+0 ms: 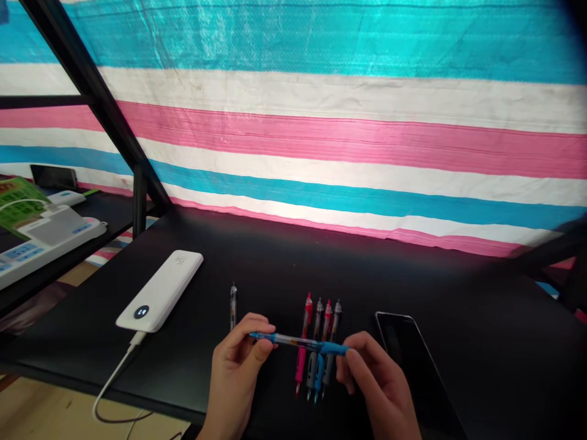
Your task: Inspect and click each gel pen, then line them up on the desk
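Observation:
A blue pen (298, 341) with a clear barrel is held level above the black table, one end in each hand. My left hand (241, 366) pinches its left end between thumb and fingers. At the pen's right end, my right hand (378, 382) grips the blue part. Below and behind the pen, several pens lie side by side on the table, among them a pink-red pen (301, 363), a grey pen (329, 366) and one with a blue grip (318, 373). Another clear pen (233, 305) lies alone behind my left hand, its lower part hidden.
A white power bank (167, 287) with a plugged-in white cable (112, 376) lies on the left of the black table (257, 244). A dark phone (417, 360) lies beside my right hand. Farther left, a power strip (59, 241) rests on another surface. Striped sheeting (343, 146) hangs behind.

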`<state>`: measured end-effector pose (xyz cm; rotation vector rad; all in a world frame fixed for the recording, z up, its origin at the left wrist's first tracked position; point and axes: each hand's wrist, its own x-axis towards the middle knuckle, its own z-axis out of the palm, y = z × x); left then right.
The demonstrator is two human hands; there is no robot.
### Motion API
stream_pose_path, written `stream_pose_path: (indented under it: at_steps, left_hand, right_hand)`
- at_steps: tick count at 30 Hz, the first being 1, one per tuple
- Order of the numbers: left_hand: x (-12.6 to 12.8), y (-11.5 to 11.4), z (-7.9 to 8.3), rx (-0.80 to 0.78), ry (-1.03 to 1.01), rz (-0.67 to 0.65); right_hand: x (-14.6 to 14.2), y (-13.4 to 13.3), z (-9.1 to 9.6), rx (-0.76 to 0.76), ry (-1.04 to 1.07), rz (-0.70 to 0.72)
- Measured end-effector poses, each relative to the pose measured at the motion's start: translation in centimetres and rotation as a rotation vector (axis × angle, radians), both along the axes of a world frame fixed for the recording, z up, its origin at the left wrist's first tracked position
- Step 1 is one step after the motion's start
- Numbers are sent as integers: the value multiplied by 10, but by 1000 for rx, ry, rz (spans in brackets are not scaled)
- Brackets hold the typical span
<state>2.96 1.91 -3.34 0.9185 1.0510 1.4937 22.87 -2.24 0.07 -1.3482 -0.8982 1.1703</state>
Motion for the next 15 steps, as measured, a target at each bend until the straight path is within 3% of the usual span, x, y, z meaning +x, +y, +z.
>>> stream_pose_path:
  at_steps: [8, 15]
  left_hand:
    - [1, -1, 3, -11, -2, 5]
    - [2, -1, 3, -84, -100, 61]
  right_hand:
    - [-3, 2, 0, -25, 45, -14]
    - [0, -2, 0, 20, 177, -117]
